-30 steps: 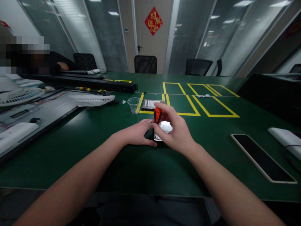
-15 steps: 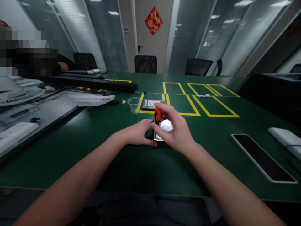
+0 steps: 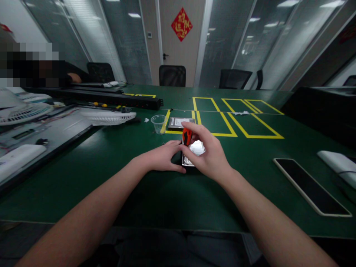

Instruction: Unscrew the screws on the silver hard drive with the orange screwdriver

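Note:
A silver hard drive [image 3: 190, 160] lies on the green table in front of me, partly covered by my hands. My left hand [image 3: 167, 156] grips it from the left side, with the thumb at its near edge and the fingers at its far left. In my right hand [image 3: 207, 148], a screwdriver [image 3: 187, 135] with an orange and black handle stands nearly upright over the drive's left part. Its tip is hidden behind my fingers. Just beyond, a second hard drive [image 3: 175, 123] with a white label lies beside a clear plastic cup [image 3: 159, 125].
At left are white fan grilles [image 3: 111, 118], a long black power strip [image 3: 133, 101] and a grey panel [image 3: 63, 126]. To the right lies a phone-like dark slab [image 3: 311, 185]. Yellow tape rectangles [image 3: 257, 137] mark the table. A person [image 3: 73, 78] sits at far left.
The screwdriver handle has turned slightly in my right hand's fingers. My left hand and the hard drive have stayed put. The person at far left has shifted a little.

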Tool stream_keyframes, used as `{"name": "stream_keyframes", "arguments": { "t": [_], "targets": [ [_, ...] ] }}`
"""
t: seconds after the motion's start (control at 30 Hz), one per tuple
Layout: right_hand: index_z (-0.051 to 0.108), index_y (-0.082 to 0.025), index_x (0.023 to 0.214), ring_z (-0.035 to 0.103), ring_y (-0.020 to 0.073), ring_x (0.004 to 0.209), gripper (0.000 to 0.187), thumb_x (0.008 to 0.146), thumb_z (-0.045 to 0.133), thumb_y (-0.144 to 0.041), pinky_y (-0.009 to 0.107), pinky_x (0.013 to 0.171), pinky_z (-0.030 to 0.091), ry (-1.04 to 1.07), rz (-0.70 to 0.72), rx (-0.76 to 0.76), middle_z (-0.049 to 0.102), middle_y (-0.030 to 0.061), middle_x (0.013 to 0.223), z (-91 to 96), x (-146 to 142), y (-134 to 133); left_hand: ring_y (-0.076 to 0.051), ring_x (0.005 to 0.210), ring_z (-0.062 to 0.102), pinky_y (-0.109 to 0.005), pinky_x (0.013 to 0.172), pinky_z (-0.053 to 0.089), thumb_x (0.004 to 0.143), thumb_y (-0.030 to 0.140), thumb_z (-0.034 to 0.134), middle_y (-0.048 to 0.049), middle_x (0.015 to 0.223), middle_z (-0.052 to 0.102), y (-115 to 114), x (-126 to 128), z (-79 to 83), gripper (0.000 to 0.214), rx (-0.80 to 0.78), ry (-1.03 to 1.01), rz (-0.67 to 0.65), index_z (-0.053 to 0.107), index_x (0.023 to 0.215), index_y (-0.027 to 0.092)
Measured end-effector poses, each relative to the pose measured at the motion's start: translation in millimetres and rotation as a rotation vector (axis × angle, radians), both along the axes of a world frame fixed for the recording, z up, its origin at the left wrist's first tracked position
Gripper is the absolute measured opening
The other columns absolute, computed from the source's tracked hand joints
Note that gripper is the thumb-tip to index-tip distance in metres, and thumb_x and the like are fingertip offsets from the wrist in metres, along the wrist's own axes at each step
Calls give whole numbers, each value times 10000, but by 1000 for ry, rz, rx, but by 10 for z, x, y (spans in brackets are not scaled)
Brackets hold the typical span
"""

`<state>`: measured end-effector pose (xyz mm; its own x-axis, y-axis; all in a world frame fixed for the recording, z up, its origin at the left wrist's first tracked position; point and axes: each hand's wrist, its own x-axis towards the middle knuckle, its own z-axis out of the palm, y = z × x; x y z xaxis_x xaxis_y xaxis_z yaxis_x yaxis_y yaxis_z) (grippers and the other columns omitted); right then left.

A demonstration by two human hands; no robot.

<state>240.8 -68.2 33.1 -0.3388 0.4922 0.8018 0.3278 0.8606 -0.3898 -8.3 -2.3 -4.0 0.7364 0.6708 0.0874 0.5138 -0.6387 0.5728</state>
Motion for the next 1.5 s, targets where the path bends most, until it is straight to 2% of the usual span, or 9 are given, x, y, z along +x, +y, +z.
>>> {"name": "stream_keyframes", "arguments": {
  "t": [0.2, 0.4, 0.6, 0.7, 0.8, 1.0, 1.17, 1.27, 1.5],
  "targets": [
    [665, -365, 1842, 876, 308, 1257, 690, 1185, 713, -161, 530, 1160, 785, 13, 27, 15, 860, 104, 1582, -6, -21, -8, -531, 1784, 640, -752, 1546, 479, 907, 650, 1143, -184, 1886, 713, -16, 4, 15, 981, -1, -28, -8, 787, 1754, 308],
    [706, -347, 1791, 847, 284, 1091, 615, 1196, 758, -197, 480, 1008, 791, 7, -2, 35, 878, 86, 1391, 1, -3, 3, -550, 1827, 597, -750, 1535, 492, 889, 653, 1153, -193, 1892, 709, -17, 7, 24, 944, -15, -3, 4, 823, 1700, 299],
    [671, -336, 1821, 883, 300, 1225, 650, 1193, 721, -176, 521, 1139, 796, 26, 32, 4, 858, 121, 1626, -10, -29, -15, -544, 1840, 591, -750, 1568, 451, 892, 656, 1148, -189, 1928, 685, -13, -3, 13, 1001, -15, -29, 6, 784, 1754, 301],
    [687, -333, 1799, 878, 307, 1200, 636, 1183, 786, -214, 509, 1096, 804, 9, 9, -2, 879, 115, 1550, -1, -14, -5, -549, 1878, 545, -744, 1579, 436, 880, 686, 1149, -186, 1978, 635, -6, -6, -1, 1030, -21, -8, 22, 779, 1763, 306],
    [693, -336, 1795, 867, 306, 1153, 624, 1186, 761, -216, 513, 1065, 805, -7, -14, -15, 888, 103, 1459, 1, -3, -4, -537, 1852, 575, -731, 1546, 481, 898, 706, 1132, -174, 1909, 698, -2, -5, 3, 959, -18, 8, 3, 811, 1716, 319],
    [676, -351, 1828, 869, 307, 1211, 681, 1166, 736, -205, 526, 1104, 811, 2, -5, -47, 861, 119, 1574, -17, -17, -16, -530, 1790, 628, -755, 1529, 495, 913, 678, 1133, -173, 1879, 721, -2, -15, 4, 1002, 3, -42, -23, 770, 1781, 333],
    [711, -337, 1778, 853, 290, 1136, 595, 1196, 756, -223, 486, 1027, 806, 2, 10, 8, 879, 91, 1384, 16, -16, -10, -525, 1773, 642, -747, 1527, 502, 912, 663, 1143, -165, 1867, 730, -5, -16, -6, 953, -3, -49, -21, 797, 1737, 334],
    [699, -332, 1785, 852, 284, 1122, 599, 1201, 697, -196, 489, 1026, 807, 21, 19, 5, 877, 96, 1409, 12, -31, -14, -529, 1742, 664, -751, 1516, 513, 916, 673, 1139, -177, 1832, 751, -6, -11, -7, 912, 8, -35, -17, 822, 1693, 315],
    [680, -331, 1807, 860, 309, 1134, 640, 1180, 769, -240, 525, 1048, 822, -2, -11, -45, 880, 117, 1485, -9, -18, -10, -545, 1867, 560, -746, 1585, 426, 903, 724, 1135, -200, 1989, 619, 5, -30, -20, 1099, 0, 8, 10, 726, 1832, 302]
  ]
}}
